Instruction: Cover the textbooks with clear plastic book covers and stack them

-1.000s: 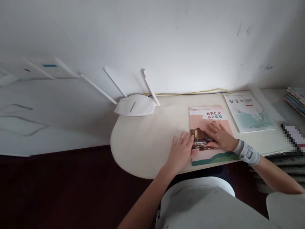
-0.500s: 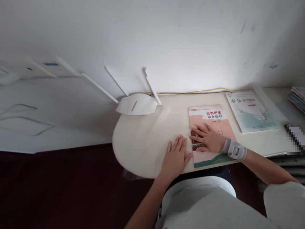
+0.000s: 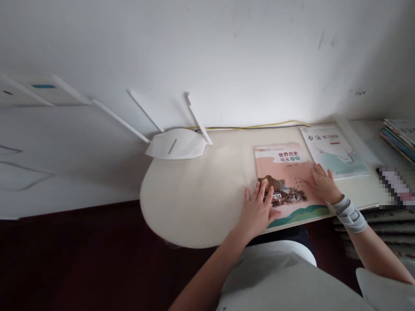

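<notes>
A pink and green workbook (image 3: 292,172) with Chinese lettering and a picture of a building and crowd lies closed near the table's front edge. My left hand (image 3: 257,211) rests flat over its left edge, fingers spread, fingertips on the cover. At the workbook's right edge is my right hand (image 3: 326,185), fingers extended, with a grey band around the wrist. Neither hand grips anything. Just beyond the right hand lies a white and teal booklet (image 3: 340,151), slightly turned.
The cream table (image 3: 181,198) has a rounded left end. A white router (image 3: 177,144) with upright antennas stands at the back left. A yellow cable (image 3: 259,126) runs along the wall. Stacked books (image 3: 400,138) and a blurred-out object (image 3: 397,185) are at the right.
My right hand has slid rightwards from the workbook's middle to its right edge, uncovering the cover picture. My left hand has moved from the table onto the workbook's left edge. The view has shifted slightly.
</notes>
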### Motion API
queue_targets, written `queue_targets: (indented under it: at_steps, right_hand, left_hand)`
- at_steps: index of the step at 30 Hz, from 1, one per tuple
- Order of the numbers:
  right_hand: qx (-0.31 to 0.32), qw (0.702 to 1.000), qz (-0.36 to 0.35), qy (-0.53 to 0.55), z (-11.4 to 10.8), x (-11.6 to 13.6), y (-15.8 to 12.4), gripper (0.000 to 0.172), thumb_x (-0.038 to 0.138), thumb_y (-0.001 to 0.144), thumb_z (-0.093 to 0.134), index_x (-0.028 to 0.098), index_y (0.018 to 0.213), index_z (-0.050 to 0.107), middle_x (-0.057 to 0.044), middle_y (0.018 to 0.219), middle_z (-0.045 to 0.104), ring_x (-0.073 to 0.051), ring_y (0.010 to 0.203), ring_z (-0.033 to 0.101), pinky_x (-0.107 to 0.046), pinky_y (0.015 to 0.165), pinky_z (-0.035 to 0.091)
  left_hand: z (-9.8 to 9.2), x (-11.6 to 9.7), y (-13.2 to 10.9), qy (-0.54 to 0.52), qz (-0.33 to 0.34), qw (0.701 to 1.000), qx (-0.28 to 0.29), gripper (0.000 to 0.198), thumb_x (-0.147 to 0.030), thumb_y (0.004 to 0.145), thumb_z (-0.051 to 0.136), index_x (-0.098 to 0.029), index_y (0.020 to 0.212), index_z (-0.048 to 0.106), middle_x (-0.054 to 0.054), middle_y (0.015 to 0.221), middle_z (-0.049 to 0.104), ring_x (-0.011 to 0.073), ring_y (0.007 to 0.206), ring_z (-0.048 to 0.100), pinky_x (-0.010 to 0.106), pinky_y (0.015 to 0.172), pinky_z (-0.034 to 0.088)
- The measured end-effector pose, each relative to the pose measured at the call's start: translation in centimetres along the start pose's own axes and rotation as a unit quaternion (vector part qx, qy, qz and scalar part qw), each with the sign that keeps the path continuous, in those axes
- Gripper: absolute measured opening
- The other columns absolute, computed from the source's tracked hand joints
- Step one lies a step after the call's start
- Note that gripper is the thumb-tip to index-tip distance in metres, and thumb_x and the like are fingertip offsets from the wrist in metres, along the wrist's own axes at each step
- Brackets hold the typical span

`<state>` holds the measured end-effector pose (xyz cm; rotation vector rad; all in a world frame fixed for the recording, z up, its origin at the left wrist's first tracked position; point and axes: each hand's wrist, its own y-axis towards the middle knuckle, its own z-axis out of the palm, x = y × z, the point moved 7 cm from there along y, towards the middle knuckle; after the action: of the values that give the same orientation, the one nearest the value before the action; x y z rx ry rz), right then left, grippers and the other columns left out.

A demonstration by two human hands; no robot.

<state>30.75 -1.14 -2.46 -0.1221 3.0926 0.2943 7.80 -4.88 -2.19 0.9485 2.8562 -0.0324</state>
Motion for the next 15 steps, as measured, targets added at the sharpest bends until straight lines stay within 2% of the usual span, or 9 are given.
queue_targets:
  at_steps: [3, 6, 8, 10, 11, 13, 15]
  right_hand:
    - [-0.013, 1.0, 0.002, 0.019, -0.2, 0.1, -0.1, 0.07, 0.061, 0.089, 0.021, 0.009, 0.129, 0.046, -0.025, 0.138, 0.039, -0.037, 0.129, 0.036, -0.064, 0.096, 0.033]
    - [-0.007, 0.997, 0.002, 0.078, -1.7, 0.2, 0.1, 0.075, 0.065, 0.086, 0.023, 0.009, 0.134, 0.041, -0.025, 0.14, 0.037, -0.039, 0.13, 0.033, -0.065, 0.098, 0.03]
    - [0.031, 0.984, -0.049, 0.166, -3.4, 1.4, 0.3, 0.074, 0.063, 0.088, 0.021, 0.011, 0.14, 0.032, -0.021, 0.142, 0.035, -0.034, 0.133, 0.029, -0.059, 0.103, 0.03]
    - [0.085, 0.944, -0.157, 0.278, -5.7, 4.3, 0.4, 0.068, 0.056, 0.092, 0.016, 0.015, 0.145, 0.022, -0.014, 0.146, 0.03, -0.025, 0.136, 0.026, -0.048, 0.108, 0.03]
    - [0.106, 0.915, -0.214, 0.325, -6.9, 6.0, 0.3, 0.064, 0.054, 0.093, 0.014, 0.018, 0.146, 0.017, -0.01, 0.149, 0.026, -0.021, 0.137, 0.022, -0.043, 0.11, 0.027]
    - [0.122, 0.873, -0.289, 0.373, -8.7, 9.0, 0.2, 0.061, 0.052, 0.094, 0.015, 0.021, 0.147, 0.015, -0.005, 0.152, 0.016, -0.019, 0.139, 0.014, -0.04, 0.113, 0.021]
    - [0.116, 0.866, -0.316, 0.37, -9.3, 11.5, 0.4, 0.061, 0.053, 0.094, 0.019, 0.02, 0.146, 0.02, -0.006, 0.153, 0.012, -0.021, 0.14, 0.008, -0.044, 0.114, 0.016]
  left_hand:
    - [0.1, 0.0, -0.1, 0.001, -0.004, 1.0, 0.002, 0.074, -0.059, 0.085, 0.037, -0.011, 0.141, 0.03, 0.023, 0.148, 0.021, 0.0359, 0.137, 0.02, 0.062, 0.104, 0.018]
    - [0.0, 0.0, -0.1, -0.01, -0.006, 1.0, -0.006, 0.073, -0.059, 0.085, 0.039, -0.012, 0.139, 0.032, 0.022, 0.148, 0.024, 0.0356, 0.136, 0.02, 0.062, 0.104, 0.017]
    - [-0.8, 0.0, -0.1, -0.052, -0.012, 0.998, -0.024, 0.066, -0.056, 0.086, 0.038, -0.013, 0.136, 0.038, 0.021, 0.146, 0.028, 0.0353, 0.136, 0.022, 0.063, 0.105, 0.014]
    - [-2.1, 0.0, 0.1, -0.155, -0.016, 0.986, -0.053, 0.057, -0.052, 0.09, 0.034, -0.013, 0.13, 0.046, 0.02, 0.142, 0.038, 0.0326, 0.133, 0.03, 0.06, 0.106, 0.016]
    - [-2.9, 0.0, 0.2, -0.233, -0.015, 0.97, -0.067, 0.053, -0.049, 0.091, 0.031, -0.014, 0.126, 0.05, 0.018, 0.137, 0.045, 0.0299, 0.129, 0.038, 0.055, 0.105, 0.022]
    - [-4.0, 0.4, 0.4, -0.403, -0.022, 0.911, -0.082, 0.05, -0.048, 0.093, 0.025, -0.015, 0.112, 0.058, 0.014, 0.115, 0.062, 0.0239, 0.109, 0.056, 0.042, 0.095, 0.04]
    - [-4.2, 1.4, 0.6, -0.53, -0.062, 0.841, -0.093, 0.047, -0.049, 0.092, 0.029, -0.016, 0.09, 0.062, 0.006, 0.083, 0.067, 0.0183, 0.08, 0.062, 0.031, 0.072, 0.049]
